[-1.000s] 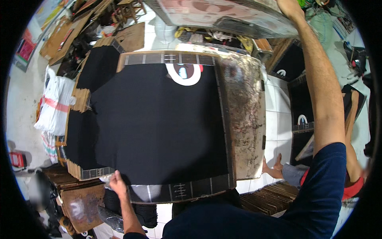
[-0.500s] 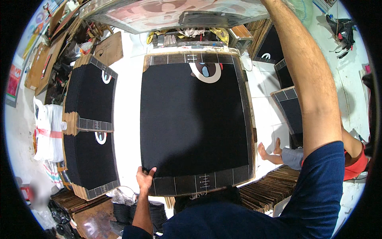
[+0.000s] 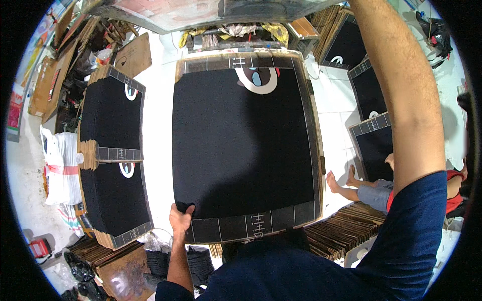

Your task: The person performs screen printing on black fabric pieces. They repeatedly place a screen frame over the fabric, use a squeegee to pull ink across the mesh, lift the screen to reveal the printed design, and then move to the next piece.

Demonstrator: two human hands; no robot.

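A black fabric panel [image 3: 216, 135] lies spread on a board [image 3: 232, 231] marked with white ruled lines. At its far edge is a printed figure [image 3: 257, 79] with a white ring, brown, blue and a bit of red. My left hand [image 3: 179, 217] is closed on the panel's near left corner, where the cloth is bunched up between thumb and fingers. Stretching up past the upper edge of the picture is my right forearm [image 3: 409, 90]; the hand itself is out of sight. Above the board's far end stands a raised, tilted printing screen [image 3: 201, 12].
Stacked boards with black panels [image 3: 113, 115] stand to the left, beside a white bundle [image 3: 63, 168]. More boards [image 3: 371, 145] lie at right, near a seated person's legs [image 3: 346, 188]. Cardboard sheets [image 3: 346, 226] are lined up at lower right.
The fabric's near left corner is now gathered in my left hand's grip. The screen sits higher in the picture, and my view has shifted slightly. The person's hand at right has come into sight.
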